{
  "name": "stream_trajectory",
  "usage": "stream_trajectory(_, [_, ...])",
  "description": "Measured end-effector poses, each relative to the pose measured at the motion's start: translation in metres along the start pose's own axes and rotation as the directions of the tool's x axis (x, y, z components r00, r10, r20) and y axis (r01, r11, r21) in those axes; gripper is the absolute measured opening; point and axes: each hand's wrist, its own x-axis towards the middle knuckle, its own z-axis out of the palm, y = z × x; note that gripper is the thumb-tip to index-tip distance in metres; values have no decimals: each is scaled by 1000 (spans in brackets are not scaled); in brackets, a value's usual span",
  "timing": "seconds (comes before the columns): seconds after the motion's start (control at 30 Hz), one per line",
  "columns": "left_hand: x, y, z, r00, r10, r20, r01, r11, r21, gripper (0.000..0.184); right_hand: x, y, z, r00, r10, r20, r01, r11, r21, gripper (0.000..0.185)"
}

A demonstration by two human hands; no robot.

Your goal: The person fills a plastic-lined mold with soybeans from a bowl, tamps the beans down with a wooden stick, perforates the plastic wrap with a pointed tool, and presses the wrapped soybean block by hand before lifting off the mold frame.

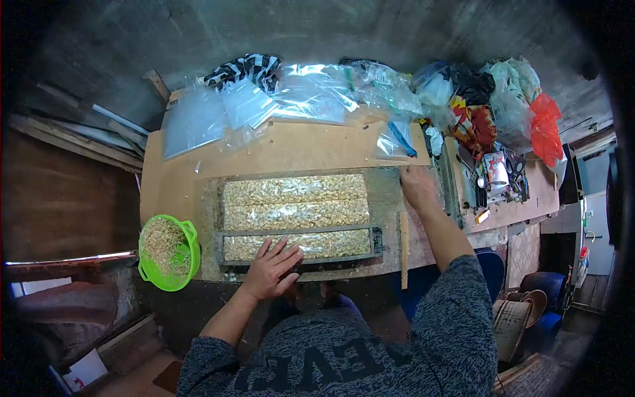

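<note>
My left hand [272, 268] lies with fingers spread on the near edge of a clear-wrapped strip of pale flakes or chips [331, 243], set in a dark-edged frame. Just beyond it is a wider clear-wrapped slab [294, 202] of the same pale pieces, divided lengthwise. Out to the right, my right hand [419, 186] is at the board with its fingers curled together; what they hold, if anything, is hidden. Close beyond those fingers lies a blue slim item [402, 139] on a small clear plastic sheet [389, 147]. A wooden strip [404, 250] is nearer me.
At the left edge stands a green basket [193, 255] of pale pieces. Clear plastic sheets [192, 129] lie along the back, with a red bag [546, 122] and other bags at right. Scissors [518, 173] and a white cup [496, 169] sit at the right side.
</note>
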Motion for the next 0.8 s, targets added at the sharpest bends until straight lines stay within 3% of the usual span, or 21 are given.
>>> stream_trajectory(0.1, [-1,0,0,1000,3,-12,-3,1000,-7,53,-20,-9,-11,999,-31,-34,32,999,30,9])
stream_trajectory(0.17, [0,0,0,1000,5,-21,-5,1000,-19,53,-37,-30,-36,961,179,-211,-72,898,433,12])
stream_trajectory(0.2, [0,0,0,1000,3,-22,-3,1000,-28,53,-45,-40,-47,961,174,-214,-67,901,429,12])
stream_trajectory(0.27, [-1,0,0,999,10,-30,-11,1000,-22,54,-63,-59,-72,910,414,26,-283,575,768,12])
stream_trajectory(0.3, [-1,0,-1,999,18,-34,-18,1000,-12,54,-70,-70,-88,911,412,23,-281,578,766,12])
stream_trajectory(0.33, [-1,0,0,999,18,-35,-18,1000,-12,54,-76,-81,-106,836,466,290,-424,212,881,13])
stream_trajectory(0.37, [-1,-1,0,999,28,-43,-28,1000,-2,54,-82,-93,-119,732,405,547,-521,-185,834,14])
stream_trajectory(0.4, [-2,-1,0,998,38,-49,-38,999,8,54,-89,-105,-128,732,405,548,-521,-186,833,14])
stream_trajectory(0.47, [-2,-2,1,998,41,-51,-41,999,10,54,-100,-126,-141,742,350,572,-388,-473,791,16])
stream_trajectory(0.63, [-4,-4,2,997,56,-43,-57,998,-14,53,-113,-169,-148,740,294,605,-367,-577,729,12])
stream_trajectory(0.73, [-5,-8,2,996,76,-38,-76,997,-13,50,-114,-198,-145,783,350,514,-487,-169,857,11])
stream_trajectory(0.77, [-6,-9,3,993,105,-46,-105,994,-8,49,-115,-208,-139,784,344,517,-490,-168,855,11])
stream_trajectory(0.8, [-7,-9,2,993,105,-53,-106,994,-17,48,-113,-219,-134,842,375,389,-421,3,907,10])
